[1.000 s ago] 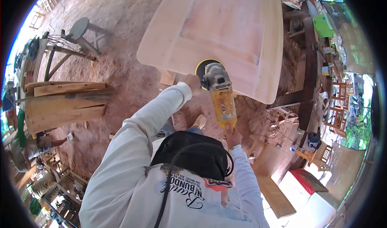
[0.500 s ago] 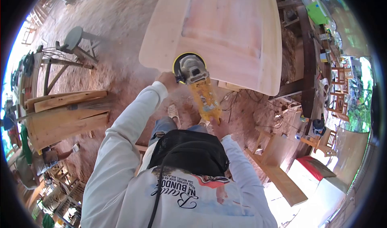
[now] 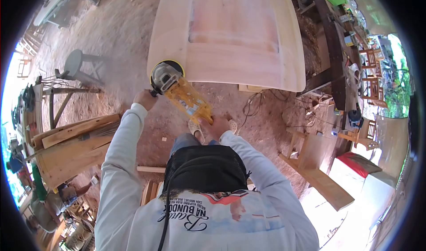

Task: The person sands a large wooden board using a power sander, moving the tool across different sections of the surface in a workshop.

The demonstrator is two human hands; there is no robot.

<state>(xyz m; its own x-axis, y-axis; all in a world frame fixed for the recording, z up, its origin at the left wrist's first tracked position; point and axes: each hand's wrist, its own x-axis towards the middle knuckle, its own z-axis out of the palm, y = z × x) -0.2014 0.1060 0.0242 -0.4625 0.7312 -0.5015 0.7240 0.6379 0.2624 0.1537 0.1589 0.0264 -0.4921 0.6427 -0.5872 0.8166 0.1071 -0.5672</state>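
Observation:
A yellow power sander (image 3: pixel 186 99) with a round, yellow-rimmed disc lies over the near left corner of a pale wooden panel (image 3: pixel 235 64). My left hand (image 3: pixel 145 100) is closed round the side handle by the sander's head. The rear end of the yellow body is in my right hand (image 3: pixel 216 126), fingers wrapped round it. Haze hangs over the floor left of the disc. The underside of the disc is hidden.
Wooden boards (image 3: pixel 75 149) lie at the left, below a grey round stool (image 3: pixel 76 64). An L-shaped wooden piece (image 3: pixel 317 175) stands at the right, near a dark beam (image 3: pixel 337 73). Cables (image 3: pixel 255 106) trail under the panel. Another person (image 3: pixel 49 211) is at the lower left.
Both hands have moved left with the sander, whose disc went from the panel's near edge to its left corner. The camera view has shifted slightly.

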